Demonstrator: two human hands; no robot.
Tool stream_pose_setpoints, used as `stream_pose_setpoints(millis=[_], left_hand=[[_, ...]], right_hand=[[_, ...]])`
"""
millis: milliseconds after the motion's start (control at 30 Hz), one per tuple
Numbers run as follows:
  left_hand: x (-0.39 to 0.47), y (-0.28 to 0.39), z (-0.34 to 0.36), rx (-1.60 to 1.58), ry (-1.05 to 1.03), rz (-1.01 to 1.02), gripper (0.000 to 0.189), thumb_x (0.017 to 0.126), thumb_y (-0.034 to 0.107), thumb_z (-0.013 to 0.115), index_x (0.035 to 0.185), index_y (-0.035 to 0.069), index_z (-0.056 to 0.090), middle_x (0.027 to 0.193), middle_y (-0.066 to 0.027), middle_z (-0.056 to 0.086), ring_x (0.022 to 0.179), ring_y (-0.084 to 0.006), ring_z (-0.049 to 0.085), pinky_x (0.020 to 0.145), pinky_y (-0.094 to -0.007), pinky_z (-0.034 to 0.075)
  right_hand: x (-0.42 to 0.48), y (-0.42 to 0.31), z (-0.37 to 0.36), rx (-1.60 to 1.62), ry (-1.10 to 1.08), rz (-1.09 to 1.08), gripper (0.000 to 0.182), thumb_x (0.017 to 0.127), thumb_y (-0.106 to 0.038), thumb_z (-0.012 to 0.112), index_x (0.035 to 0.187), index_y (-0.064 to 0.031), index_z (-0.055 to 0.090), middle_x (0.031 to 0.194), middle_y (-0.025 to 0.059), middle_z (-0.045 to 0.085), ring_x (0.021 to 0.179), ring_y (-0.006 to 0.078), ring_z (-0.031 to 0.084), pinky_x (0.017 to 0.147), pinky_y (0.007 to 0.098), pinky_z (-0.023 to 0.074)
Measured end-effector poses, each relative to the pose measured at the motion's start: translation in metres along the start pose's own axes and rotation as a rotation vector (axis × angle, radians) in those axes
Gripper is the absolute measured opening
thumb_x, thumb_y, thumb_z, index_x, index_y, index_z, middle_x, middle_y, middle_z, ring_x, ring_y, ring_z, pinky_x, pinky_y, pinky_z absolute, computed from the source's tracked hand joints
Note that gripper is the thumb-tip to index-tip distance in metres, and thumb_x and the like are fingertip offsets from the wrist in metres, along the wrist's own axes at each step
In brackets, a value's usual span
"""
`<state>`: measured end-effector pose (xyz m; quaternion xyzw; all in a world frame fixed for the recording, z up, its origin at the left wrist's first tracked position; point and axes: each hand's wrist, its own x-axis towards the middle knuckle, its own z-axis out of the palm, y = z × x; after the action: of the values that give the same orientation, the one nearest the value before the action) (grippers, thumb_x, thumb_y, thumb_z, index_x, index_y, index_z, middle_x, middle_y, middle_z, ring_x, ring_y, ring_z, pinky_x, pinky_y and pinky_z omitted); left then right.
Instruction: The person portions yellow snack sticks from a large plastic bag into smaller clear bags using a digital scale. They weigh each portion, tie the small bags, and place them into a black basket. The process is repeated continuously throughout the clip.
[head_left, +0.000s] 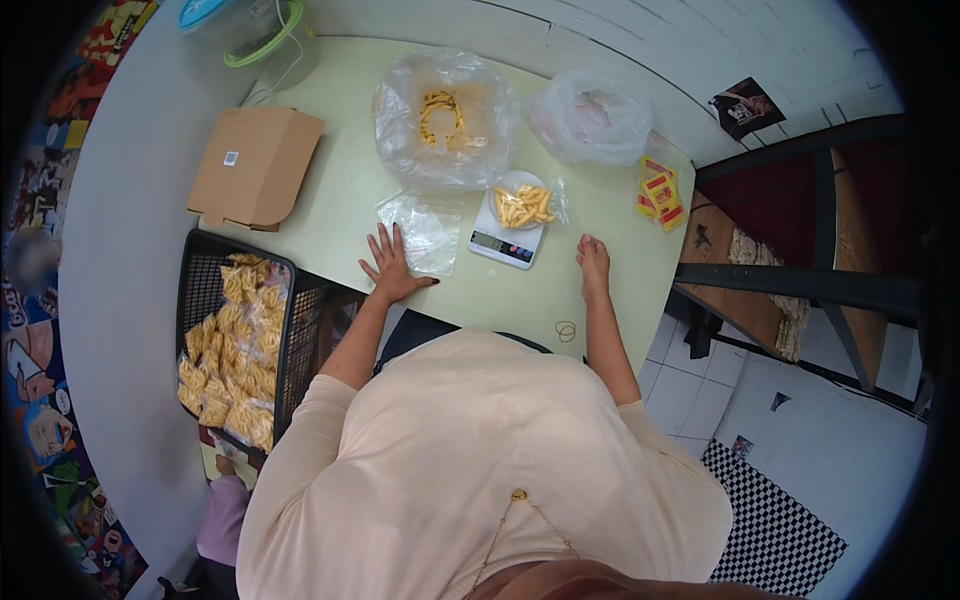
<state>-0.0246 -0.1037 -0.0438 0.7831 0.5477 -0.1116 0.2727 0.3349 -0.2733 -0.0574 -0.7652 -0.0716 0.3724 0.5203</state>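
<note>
My left hand (393, 264) rests palm down on the table with its fingers spread. Its forefinger and thumb lie at the left edge of some flat clear plastic bags (433, 244). My right hand (592, 259) lies to the right of the digital kitchen scale (504, 238), its fingers curled in, and nothing shows in it. On the scale's pan sits a clear bag of yellow stick snacks (522, 206), its loose end out to the right. Behind stands a large container lined with clear plastic (397, 142), with more yellow snacks (439, 112) and a pale scoop-like object inside.
A black plastic basket (289, 337) of bagged snacks stands at left, below a cardboard box (255, 161). A translucent plastic bag (592, 120), yellow-red packets (664, 199) and rubber bands (565, 331) lie on the table (337, 150). Another person's sleeve (223, 517) shows lower left.
</note>
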Motion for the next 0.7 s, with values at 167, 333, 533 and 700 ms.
stream_pose_setpoints(millis=[167, 333, 533, 700], left_hand=[[-0.001, 0.001, -0.002, -0.018, 0.000, 0.011, 0.150, 0.051, 0.064, 0.084, 0.151, 0.018, -0.018, 0.156, -0.0161, -0.025, 0.141, -0.0437, -0.024, 0.099, -0.0782, -0.002], [-0.002, 0.002, -0.004, -0.020, -0.010, 0.005, 0.150, 0.051, 0.063, 0.085, 0.151, 0.018, -0.018, 0.156, -0.0158, -0.026, 0.141, -0.0434, -0.025, 0.099, -0.0778, -0.003], [-0.001, 0.002, -0.004, -0.029, -0.002, 0.011, 0.150, 0.050, 0.063, 0.084, 0.151, 0.019, -0.018, 0.156, -0.0161, -0.026, 0.141, -0.0434, -0.025, 0.099, -0.0775, -0.003], [-0.004, 0.001, -0.002, -0.035, 0.020, 0.029, 0.149, 0.051, 0.063, 0.084, 0.152, 0.018, -0.016, 0.156, -0.0181, -0.023, 0.141, -0.0467, -0.022, 0.097, -0.0798, 0.000]], right_hand=[[-0.003, 0.007, 0.000, -0.059, 0.026, -0.076, 0.037, 0.097, -0.035, 0.056, 0.118, -0.0044, 0.055, 0.108, 0.0033, 0.059, 0.102, 0.0135, 0.054, 0.090, 0.0304, 0.0452], [0.002, 0.003, 0.000, -0.138, 0.015, -0.076, 0.035, 0.097, -0.033, 0.057, 0.115, -0.0035, 0.057, 0.104, 0.0033, 0.059, 0.098, 0.0132, 0.055, 0.086, 0.0305, 0.0472], [0.011, 0.002, -0.004, -0.197, -0.017, -0.040, 0.033, 0.097, -0.032, 0.057, 0.116, -0.0053, 0.058, 0.099, 0.0018, 0.059, 0.092, 0.0113, 0.054, 0.082, 0.0281, 0.0469], [0.011, -0.016, 0.004, -0.214, -0.063, 0.055, 0.033, 0.097, -0.036, 0.055, 0.112, -0.0075, 0.060, 0.097, 0.0000, 0.059, 0.089, 0.0098, 0.054, 0.080, 0.0262, 0.0460]])
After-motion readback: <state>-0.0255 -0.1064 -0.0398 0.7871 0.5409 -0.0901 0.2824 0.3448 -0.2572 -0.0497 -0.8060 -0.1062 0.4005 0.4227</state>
